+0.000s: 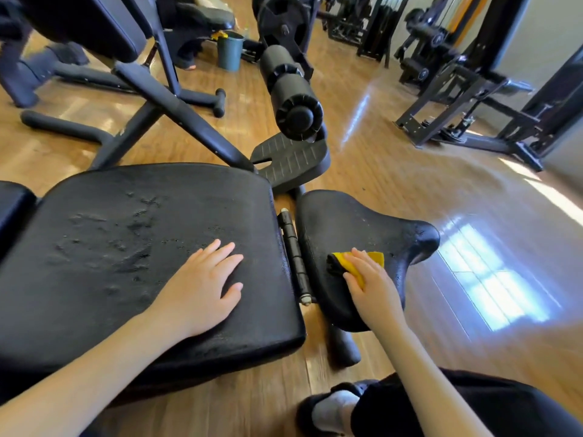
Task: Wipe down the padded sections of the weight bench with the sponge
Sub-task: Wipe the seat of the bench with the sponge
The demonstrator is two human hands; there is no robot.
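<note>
One hand presses yellow sponge onto textured pad.

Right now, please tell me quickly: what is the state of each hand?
Left hand: open, flat on the large back pad, holding nothing.
Right hand: pressing the yellow sponge onto the small seat pad.

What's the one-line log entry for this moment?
step: wiping seat pad | right hand: pressing sponge on it | left hand: flat on back pad | bucket: behind
</note>
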